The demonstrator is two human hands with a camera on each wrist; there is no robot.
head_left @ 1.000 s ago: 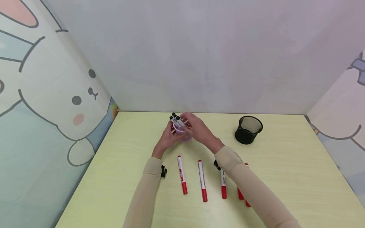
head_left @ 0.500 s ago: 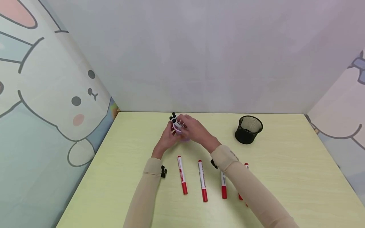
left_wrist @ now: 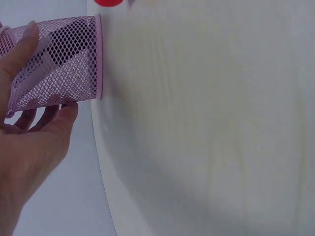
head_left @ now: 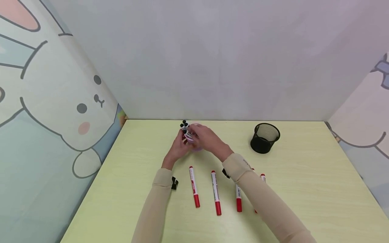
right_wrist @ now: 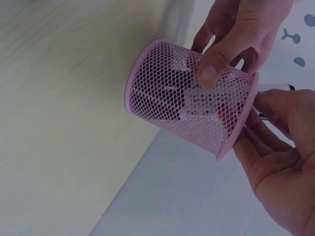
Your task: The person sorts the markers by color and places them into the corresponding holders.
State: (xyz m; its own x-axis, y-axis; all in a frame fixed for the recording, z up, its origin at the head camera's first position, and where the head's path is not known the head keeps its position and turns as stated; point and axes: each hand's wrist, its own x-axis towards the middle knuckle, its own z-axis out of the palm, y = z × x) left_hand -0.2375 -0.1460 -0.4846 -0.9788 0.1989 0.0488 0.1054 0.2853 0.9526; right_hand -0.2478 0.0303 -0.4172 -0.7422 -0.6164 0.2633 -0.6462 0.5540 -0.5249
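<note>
A pink mesh pen holder point(right_wrist: 172, 93) stands at the back of the table, its mouth bristling with several white markers point(head_left: 186, 127) that have black ends. Dark marker sections show through the mesh in the left wrist view. My left hand point(head_left: 177, 148) grips the holder's side, thumb across the mesh and fingers around the far side. At the rim, my right hand point(head_left: 209, 138) has thumb and fingers curled at the markers' upper ends, pinching a marker. In the right wrist view the right hand point(right_wrist: 285, 167) partly covers the marker ends.
Several red-capped white markers lie apart nearer the front, among them a left one point(head_left: 194, 186) and a middle one point(head_left: 216, 192); the right sleeve partly covers others. A black mesh pen holder point(head_left: 262, 143) stands back right. A fabric wall point(head_left: 225, 67) rises behind the table.
My right hand has shifted slightly left over the pink holder, and the marker end beside its fingers has moved left and lower among the others. The left hand stays on the holder.
</note>
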